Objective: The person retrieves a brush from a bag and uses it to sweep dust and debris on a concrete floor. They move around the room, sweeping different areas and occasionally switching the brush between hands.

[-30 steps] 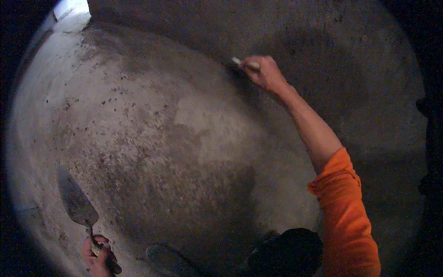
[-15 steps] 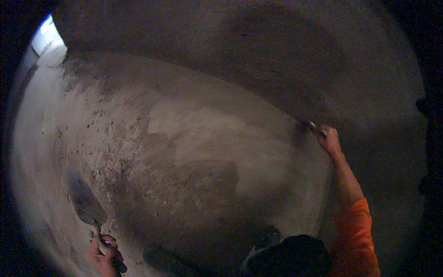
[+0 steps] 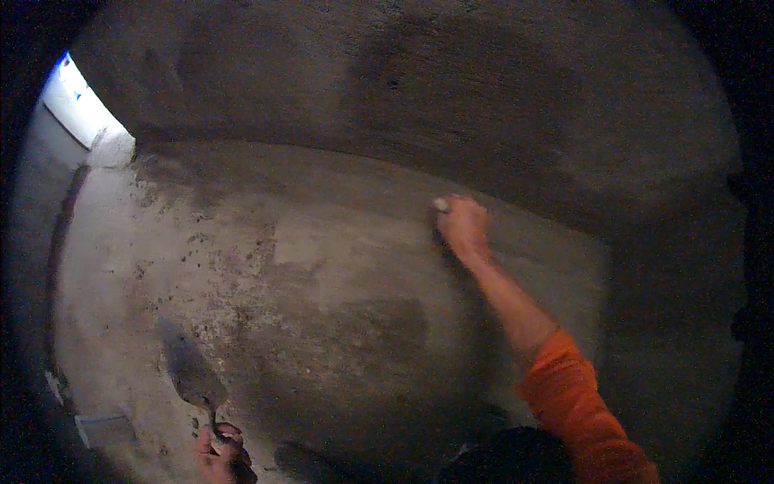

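Observation:
At the lower left, my left hand [image 3: 224, 458] is closed round the handle of a pointed trowel [image 3: 193, 375]. Its blade points up and to the left, with the patchy wall surface behind it. My right arm, in an orange sleeve, reaches up across the wall. My right hand [image 3: 465, 228] is closed on a tool whose pale handle end [image 3: 440, 205] sticks out past the fist. The rest of that tool is hidden by the hand and shadow. The hand is at the smooth, lighter part of the plastered wall [image 3: 363, 250], just below its upper edge.
A darker rough surface [image 3: 468, 89] meets the wall along a curved line above. Bright light enters through an opening [image 3: 81, 101] at the upper left. A pale flat-edged thing [image 3: 103, 429] lies at the lower left. A dark rounded shape [image 3: 504, 460] fills the bottom, its kind unclear.
My right hand has moved left along the wall from near the right-hand corner. The trowel in my left hand shows lower and further right, and the whole view has shifted.

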Motion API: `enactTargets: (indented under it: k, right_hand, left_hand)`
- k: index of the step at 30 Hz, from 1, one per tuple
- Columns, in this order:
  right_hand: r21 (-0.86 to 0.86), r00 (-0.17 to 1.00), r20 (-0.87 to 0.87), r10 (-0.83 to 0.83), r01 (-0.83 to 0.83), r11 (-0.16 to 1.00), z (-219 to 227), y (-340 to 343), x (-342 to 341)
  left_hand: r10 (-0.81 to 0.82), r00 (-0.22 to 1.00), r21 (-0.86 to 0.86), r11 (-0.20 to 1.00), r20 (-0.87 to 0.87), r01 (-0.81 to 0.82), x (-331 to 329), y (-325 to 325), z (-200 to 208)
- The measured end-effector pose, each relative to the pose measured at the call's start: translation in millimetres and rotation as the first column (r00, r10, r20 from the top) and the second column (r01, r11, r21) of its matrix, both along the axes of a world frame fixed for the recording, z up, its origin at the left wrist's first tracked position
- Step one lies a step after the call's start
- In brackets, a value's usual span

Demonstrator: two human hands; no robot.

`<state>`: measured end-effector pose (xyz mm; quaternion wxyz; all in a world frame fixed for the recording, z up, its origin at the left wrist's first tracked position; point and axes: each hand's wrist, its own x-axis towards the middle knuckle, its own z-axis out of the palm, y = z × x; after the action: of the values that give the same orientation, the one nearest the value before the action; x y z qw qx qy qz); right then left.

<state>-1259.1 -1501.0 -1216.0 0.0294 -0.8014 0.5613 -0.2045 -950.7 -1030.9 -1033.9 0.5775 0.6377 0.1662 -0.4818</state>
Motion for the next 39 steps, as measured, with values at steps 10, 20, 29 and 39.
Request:
enactTargets:
  k: [10, 20, 29, 39]
  right_hand:
    - [-0.127, 0.785, 0.32, 0.53, -0.519, 0.845, 31.7, 40.3, 242.9]
    - [-0.066, 0.848, 0.416, 0.329, -0.333, 0.941, 38.0, 70.6, 44.4]
    - [0.323, 0.905, -0.133, -0.405, 0.426, 0.845, 18.9, 144.9, -97.8]
    - [0.155, 0.895, 0.445, -0.037, -0.036, 0.987, 20.6, 127.1, -145.3]
  left_hand:
    - [-0.384, 0.804, 0.317, 0.913, 0.455, 0.256, 11.5, 34.2, -9.8]
    - [-0.409, 0.786, 0.229, 0.912, 0.463, 0.34, 15.3, 34.5, -31.6]
    - [-0.371, 0.774, 0.139, 0.926, 0.513, 0.352, 0.7, 25.5, -56.9]
    - [-0.376, 0.692, 0.214, 0.926, 0.617, 0.312, -42.9, -70.3, -10.5]
